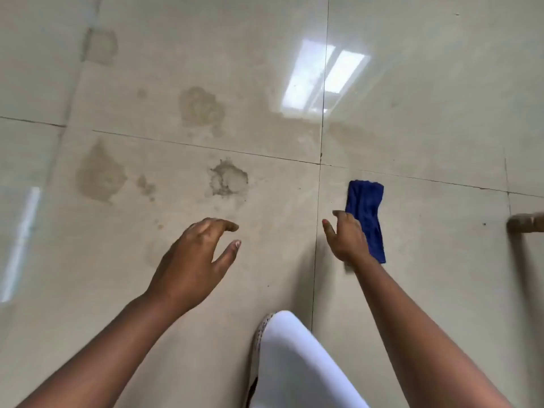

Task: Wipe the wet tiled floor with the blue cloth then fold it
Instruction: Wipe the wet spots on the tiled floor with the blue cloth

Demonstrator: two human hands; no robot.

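Overhead, both hands spread, empty.

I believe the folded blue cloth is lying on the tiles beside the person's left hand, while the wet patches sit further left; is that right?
Not quite: the head view shows the folded blue cloth beside the right hand, not the left hand, which hovers open over bare tile. The wet patches do sit further left.

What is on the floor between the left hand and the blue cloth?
In the head view, the right hand lies between the left hand and the blue cloth, plus bare tile crossed by a grout line.
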